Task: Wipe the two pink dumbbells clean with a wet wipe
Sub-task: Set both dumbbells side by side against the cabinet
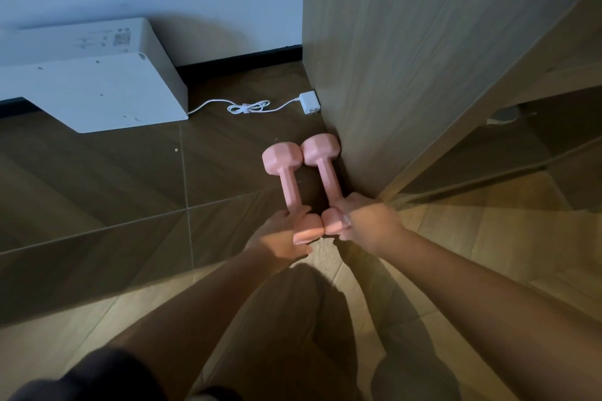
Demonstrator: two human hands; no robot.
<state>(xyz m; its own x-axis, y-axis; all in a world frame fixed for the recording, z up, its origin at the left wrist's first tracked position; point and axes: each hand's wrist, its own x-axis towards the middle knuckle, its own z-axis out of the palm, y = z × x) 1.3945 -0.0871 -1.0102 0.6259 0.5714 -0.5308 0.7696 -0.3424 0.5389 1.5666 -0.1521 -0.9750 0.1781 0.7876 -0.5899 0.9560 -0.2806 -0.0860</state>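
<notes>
In the centre of the frame, on the glossy brown tiled floor (114, 189), the left hand (280, 234) curls round the near end of the left pink hex-headed dumbbell (288, 182). Just to its right, the right hand (368, 221) grips the near head of the right pink dumbbell (327, 169), which lies close against the tall wood-grain cabinet panel (423, 58). Held by their ends, either could tip, slip and strike tile or panel. No wet wipe shows.

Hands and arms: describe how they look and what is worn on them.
The left hand and right hand are bare: no gloves, rings or watch show. The left forearm and right forearm are uncovered. At the left arm's upper end, dark fabric may be a short sleeve.
</notes>
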